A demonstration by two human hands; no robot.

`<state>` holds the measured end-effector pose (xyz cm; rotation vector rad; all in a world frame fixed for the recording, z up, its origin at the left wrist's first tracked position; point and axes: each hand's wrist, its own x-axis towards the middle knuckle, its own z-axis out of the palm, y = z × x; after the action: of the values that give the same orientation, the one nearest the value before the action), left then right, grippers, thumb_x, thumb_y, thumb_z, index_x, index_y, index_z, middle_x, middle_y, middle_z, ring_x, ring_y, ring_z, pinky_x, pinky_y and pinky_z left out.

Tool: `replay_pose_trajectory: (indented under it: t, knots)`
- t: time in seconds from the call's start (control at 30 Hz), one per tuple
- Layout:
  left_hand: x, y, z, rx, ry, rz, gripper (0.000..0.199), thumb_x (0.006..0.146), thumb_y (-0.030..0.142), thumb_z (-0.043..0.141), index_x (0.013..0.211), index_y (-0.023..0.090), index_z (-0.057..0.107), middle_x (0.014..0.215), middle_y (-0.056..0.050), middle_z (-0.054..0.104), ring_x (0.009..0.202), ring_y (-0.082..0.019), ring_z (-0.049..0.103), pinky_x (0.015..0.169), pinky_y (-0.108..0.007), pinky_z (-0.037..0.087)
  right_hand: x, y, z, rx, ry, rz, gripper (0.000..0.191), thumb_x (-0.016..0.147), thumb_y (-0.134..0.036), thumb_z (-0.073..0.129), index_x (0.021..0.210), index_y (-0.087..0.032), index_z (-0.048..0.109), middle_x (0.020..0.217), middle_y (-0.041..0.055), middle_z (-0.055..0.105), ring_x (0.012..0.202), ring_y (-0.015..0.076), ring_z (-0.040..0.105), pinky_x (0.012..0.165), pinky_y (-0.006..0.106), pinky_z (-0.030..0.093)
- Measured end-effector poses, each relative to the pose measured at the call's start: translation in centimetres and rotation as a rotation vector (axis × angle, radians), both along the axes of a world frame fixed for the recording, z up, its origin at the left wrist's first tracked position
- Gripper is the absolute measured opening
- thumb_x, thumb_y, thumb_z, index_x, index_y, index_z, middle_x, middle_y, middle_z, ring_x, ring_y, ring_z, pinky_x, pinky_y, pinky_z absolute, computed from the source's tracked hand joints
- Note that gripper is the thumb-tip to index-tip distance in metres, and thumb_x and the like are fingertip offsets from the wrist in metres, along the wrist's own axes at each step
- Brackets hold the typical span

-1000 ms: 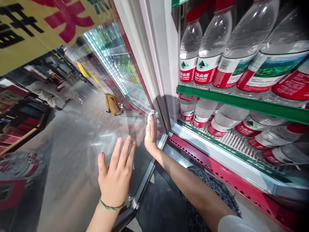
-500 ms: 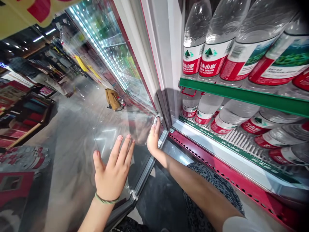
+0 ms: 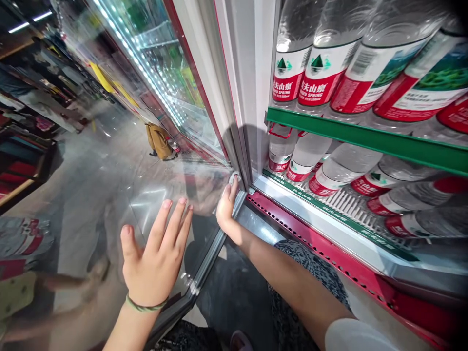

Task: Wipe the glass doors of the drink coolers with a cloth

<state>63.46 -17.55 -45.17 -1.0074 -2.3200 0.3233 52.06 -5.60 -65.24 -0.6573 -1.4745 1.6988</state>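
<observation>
The glass door (image 3: pixel 146 195) of a drinks fridge stands open on the left. Over its pane my left hand (image 3: pixel 155 258) is spread, fingers apart and palm toward the glass; whether it presses on the glass is hard to tell. My right hand (image 3: pixel 225 209) reaches into the door's lower hinge-side corner. Its fingers press a small white cloth (image 3: pixel 233 178) there, mostly hidden behind them. Beside that corner runs the pale door frame (image 3: pixel 204 48). Along the pane's bottom lies the grey door edge (image 3: pixel 210 258).
To the right, water bottles (image 3: pixel 318 78) stand on a shelf with a green edge strip (image 3: pixel 365 139); more bottles (image 3: pixel 329 175) lean below. A red perforated base panel (image 3: pixel 307 248) runs under them. Through the glass show a brown backpack (image 3: pixel 159 141) and a walking person (image 3: pixel 47 102).
My head view has shifted, so the door and bottles sit slightly farther left. My right hand stays at the lower corner with the cloth. My left hand remains spread over the pane.
</observation>
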Motion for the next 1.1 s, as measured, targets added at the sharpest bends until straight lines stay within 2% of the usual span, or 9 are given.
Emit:
replay_pose_trajectory:
  t: [0.2,0.33,0.47,0.63,0.73,0.8,0.93,1.03,1.1]
  knots:
    - [0.3,0.8,-1.3,0.097,-0.056,0.031,0.066,0.103,0.010,0.051,0.161,0.036,0.033,0.157,-0.004,0.048,0.156,-0.020,0.028,0.130,-0.050,-0.015,0.1,0.5,-0.8,0.050,0.053,0.090,0.055,0.108,-0.045,0.029,0.159,-0.026,0.036,0.168,0.0119,0.036,0.158,0.0169,0.030,0.129,0.049,0.028]
    - [0.2,0.8,-2.7,0.116,-0.110,0.020,0.066,0.104,0.010,0.047,0.161,0.037,0.032,0.156,-0.004,0.050,0.152,-0.022,0.037,0.128,-0.055,-0.018,0.2,1.0,-0.4,-0.037,0.017,0.049,0.058,0.109,-0.043,0.023,0.163,-0.021,0.025,0.171,0.0167,0.028,0.159,0.0201,0.027,0.127,0.055,0.029]
    - [-0.1,0.6,-3.0,0.079,-0.058,0.027,0.064,0.104,0.011,0.049,0.161,0.034,0.034,0.155,-0.004,0.050,0.152,-0.021,0.038,0.128,-0.049,-0.021,0.0,1.4,0.6,0.238,0.086,0.152,0.053,0.109,-0.045,0.027,0.160,-0.030,0.036,0.169,0.0084,0.035,0.160,0.0190,0.026,0.131,0.051,0.024]
    - [-0.3,0.6,-2.7,0.103,-0.078,0.027,0.065,0.103,0.010,0.050,0.161,0.034,0.032,0.155,-0.003,0.051,0.152,-0.019,0.038,0.128,-0.046,-0.022,0.9,0.8,0.0,0.172,0.033,0.108,0.056,0.109,-0.043,0.022,0.163,-0.028,0.027,0.171,0.0107,0.029,0.160,0.0191,0.024,0.129,0.054,0.027]
    - [-0.3,0.5,-2.7,0.126,-0.104,0.021,0.065,0.103,0.010,0.049,0.161,0.034,0.032,0.155,-0.003,0.051,0.151,-0.020,0.039,0.127,-0.048,-0.022,1.5,0.2,-1.2,0.316,0.092,0.236,0.054,0.107,-0.050,0.032,0.155,-0.028,0.043,0.167,0.0092,0.038,0.159,0.0211,0.027,0.131,0.053,0.024]
    - [-0.3,0.4,-2.8,0.094,-0.066,0.018,0.065,0.103,0.009,0.050,0.161,0.033,0.033,0.155,-0.003,0.051,0.152,-0.020,0.038,0.128,-0.045,-0.021,1.4,0.3,-1.8,0.287,0.059,0.203,0.057,0.106,-0.052,0.030,0.156,-0.025,0.042,0.166,0.0112,0.039,0.159,0.0220,0.027,0.131,0.054,0.024]
    - [-0.5,0.4,-2.9,0.043,0.020,0.014,0.066,0.101,0.009,0.056,0.160,0.029,0.035,0.154,-0.003,0.052,0.155,-0.020,0.032,0.129,-0.043,-0.019,0.9,0.5,-1.8,0.172,-0.040,0.084,0.060,0.108,-0.043,0.017,0.165,-0.023,0.020,0.171,0.0137,0.027,0.161,0.0198,0.021,0.130,0.055,0.025]
    - [-0.5,0.4,-2.9,0.049,0.010,0.010,0.067,0.101,0.009,0.057,0.160,0.029,0.035,0.155,-0.003,0.052,0.156,-0.020,0.030,0.128,-0.043,-0.020,1.1,0.2,-1.6,0.259,0.015,0.190,0.057,0.107,-0.046,0.028,0.159,-0.025,0.037,0.168,0.0106,0.036,0.160,0.0196,0.024,0.132,0.051,0.021]
    - [-0.5,0.4,-2.9,0.053,-0.015,-0.003,0.066,0.102,0.009,0.055,0.160,0.031,0.034,0.155,-0.002,0.051,0.154,-0.020,0.034,0.127,-0.043,-0.021,1.3,0.0,-1.5,0.150,-0.016,0.173,0.058,0.106,-0.047,0.028,0.158,-0.023,0.039,0.168,0.0116,0.036,0.159,0.0196,0.025,0.132,0.051,0.020]
